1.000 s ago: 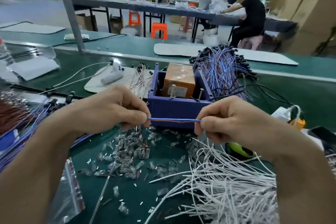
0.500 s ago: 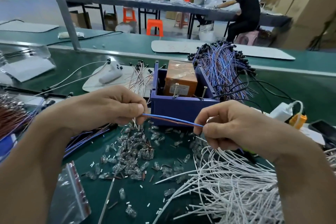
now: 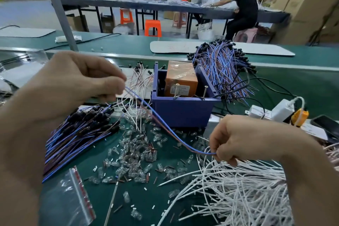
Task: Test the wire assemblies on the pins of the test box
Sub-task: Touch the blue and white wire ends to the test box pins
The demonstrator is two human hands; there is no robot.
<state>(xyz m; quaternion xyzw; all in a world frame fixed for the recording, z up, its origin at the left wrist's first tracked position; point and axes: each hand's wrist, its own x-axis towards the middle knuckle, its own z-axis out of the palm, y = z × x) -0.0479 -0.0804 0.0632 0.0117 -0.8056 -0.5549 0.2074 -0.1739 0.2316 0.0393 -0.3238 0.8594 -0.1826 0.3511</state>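
The left hand [image 3: 80, 86] is raised to the left of the purple box [image 3: 183, 112] and pinches one end of a blue and brown wire pair [image 3: 166, 127] between thumb and fingertips. The right hand [image 3: 238, 139] sits lower, just above the heap of white wires [image 3: 238, 189], and pinches the other end. The wire pair sags between the two hands, crossing in front of the box's front left corner, apart from the two pins [image 3: 177, 91] standing on the box's front edge. Small clear bulbs [image 3: 134, 154] lie scattered on the green table [image 3: 128, 46] under the wire pair
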